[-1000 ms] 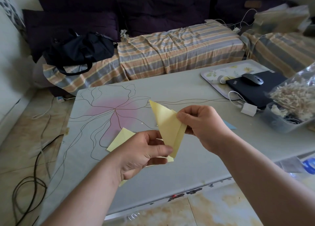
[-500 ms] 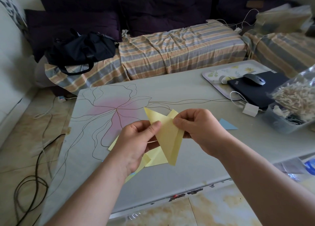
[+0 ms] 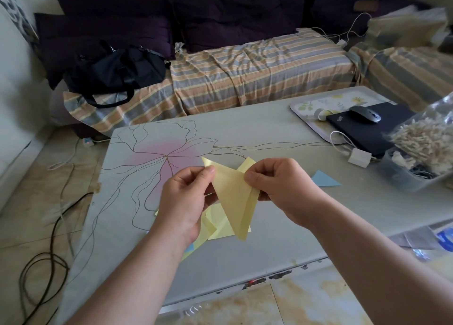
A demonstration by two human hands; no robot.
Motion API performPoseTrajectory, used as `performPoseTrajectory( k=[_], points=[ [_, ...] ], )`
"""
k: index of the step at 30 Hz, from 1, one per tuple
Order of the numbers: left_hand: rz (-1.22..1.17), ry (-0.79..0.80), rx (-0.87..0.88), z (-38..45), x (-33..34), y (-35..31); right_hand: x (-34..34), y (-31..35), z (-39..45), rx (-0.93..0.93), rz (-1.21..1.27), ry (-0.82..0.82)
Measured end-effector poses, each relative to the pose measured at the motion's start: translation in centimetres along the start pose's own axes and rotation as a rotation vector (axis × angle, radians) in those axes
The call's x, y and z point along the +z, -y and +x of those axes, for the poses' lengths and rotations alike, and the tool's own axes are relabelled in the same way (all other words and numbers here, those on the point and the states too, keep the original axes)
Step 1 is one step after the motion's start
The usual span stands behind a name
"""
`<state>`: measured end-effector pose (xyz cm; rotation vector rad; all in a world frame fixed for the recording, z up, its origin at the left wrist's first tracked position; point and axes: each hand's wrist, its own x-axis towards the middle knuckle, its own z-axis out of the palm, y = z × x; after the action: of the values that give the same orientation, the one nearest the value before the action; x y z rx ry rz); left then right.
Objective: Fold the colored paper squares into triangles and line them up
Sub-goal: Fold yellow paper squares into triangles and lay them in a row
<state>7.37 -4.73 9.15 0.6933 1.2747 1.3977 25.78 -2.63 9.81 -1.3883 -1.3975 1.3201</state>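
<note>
Table [image 3: 257,133] before striped sofa [image 3: 245,75]; hands, left [image 3: 182,202] and right [image 3: 282,190], pinch yellow paper [image 3: 232,197].

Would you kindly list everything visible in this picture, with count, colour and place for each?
folded paper: one, yellow, held in the air between both hands
loose papers: a few, yellow, on the table under the hands; exact count hidden
triangle: one, blue, flat on the table right of the hands
table: one, grey with a pink flower drawing, centre
tray: one, floral, far right of the table
laptop: one, black, on the tray
mouse: one, grey, on the laptop
charger: one, white, beside the laptop
bag: one, black, on the sofa
sofa: one, dark with a striped cover, behind the table
left hand: pinches the folded paper
right hand: pinches the folded paper
</note>
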Motion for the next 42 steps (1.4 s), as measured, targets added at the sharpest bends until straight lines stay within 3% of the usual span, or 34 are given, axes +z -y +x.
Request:
performPoseTrajectory(
  k=[20,28,42],
  points=[
    [-0.039,-0.123,0.056,0.3,-0.2,-0.3,0.1,0.2,-0.3,-0.021,-0.068,0.030],
    [0.065,0.072,-0.033,-0.3,0.2,0.7,-0.2,0.1,0.1,-0.025,0.048,-0.050],
    [0.193,0.170,-0.039,-0.4,0.1,1.5,-0.5,-0.2,0.5,-0.006,0.139,-0.109]
  ],
)
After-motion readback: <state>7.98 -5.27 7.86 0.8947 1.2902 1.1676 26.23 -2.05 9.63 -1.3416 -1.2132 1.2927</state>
